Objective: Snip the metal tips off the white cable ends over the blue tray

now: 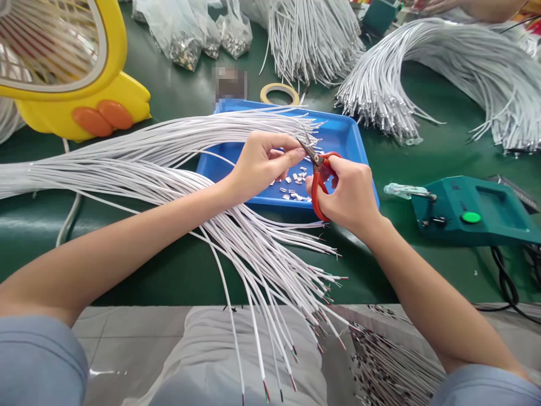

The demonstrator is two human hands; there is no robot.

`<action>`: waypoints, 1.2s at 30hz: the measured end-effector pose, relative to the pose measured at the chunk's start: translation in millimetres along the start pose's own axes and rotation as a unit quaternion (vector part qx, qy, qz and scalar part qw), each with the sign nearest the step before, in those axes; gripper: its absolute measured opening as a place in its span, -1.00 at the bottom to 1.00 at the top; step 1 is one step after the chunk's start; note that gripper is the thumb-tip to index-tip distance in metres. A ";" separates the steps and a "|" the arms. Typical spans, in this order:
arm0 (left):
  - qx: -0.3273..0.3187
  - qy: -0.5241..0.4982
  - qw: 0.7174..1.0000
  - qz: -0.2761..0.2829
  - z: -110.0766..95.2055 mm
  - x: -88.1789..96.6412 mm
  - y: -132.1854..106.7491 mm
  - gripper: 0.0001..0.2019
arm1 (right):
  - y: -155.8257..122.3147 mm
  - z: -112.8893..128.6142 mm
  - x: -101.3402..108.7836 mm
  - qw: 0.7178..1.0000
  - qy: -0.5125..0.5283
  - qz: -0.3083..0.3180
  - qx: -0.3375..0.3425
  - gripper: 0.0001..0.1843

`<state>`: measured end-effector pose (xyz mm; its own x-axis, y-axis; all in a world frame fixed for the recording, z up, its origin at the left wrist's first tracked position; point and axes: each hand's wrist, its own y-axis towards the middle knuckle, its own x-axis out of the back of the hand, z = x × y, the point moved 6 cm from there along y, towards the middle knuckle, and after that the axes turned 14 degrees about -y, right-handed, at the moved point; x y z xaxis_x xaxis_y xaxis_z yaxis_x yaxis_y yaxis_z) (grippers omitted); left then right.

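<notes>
Presently, the right hand grips scissors over the blue tray; the left hand, fingertips together, is near white cables. This seems cutting, needing careful aim.

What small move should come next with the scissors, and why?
Probably ease the left hand slightly back before closing the scissors: the right hand holds them with handles spread, and the blades sit close beside the left hand's pinched fingertips.

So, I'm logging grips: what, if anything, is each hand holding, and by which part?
Right hand: scissors, by the red handles. Left hand: fingers pinched near the blades; anything held can't be told.
</notes>
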<state>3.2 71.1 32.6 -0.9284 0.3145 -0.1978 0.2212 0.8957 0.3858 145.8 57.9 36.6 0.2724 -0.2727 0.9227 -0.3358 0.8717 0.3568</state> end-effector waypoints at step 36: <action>0.027 -0.043 0.997 -0.054 2.6 5.5 1.2 -0.89 | 1.2 -3.0 -7.0 0.991 0.130 0.025 -0.001 -0.80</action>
<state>-1.0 74.7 29.6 -0.9194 0.2390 -0.3123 0.1394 0.9406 0.3095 146.2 62.0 30.1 0.4782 -0.1144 0.8707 -0.3541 0.8822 0.3104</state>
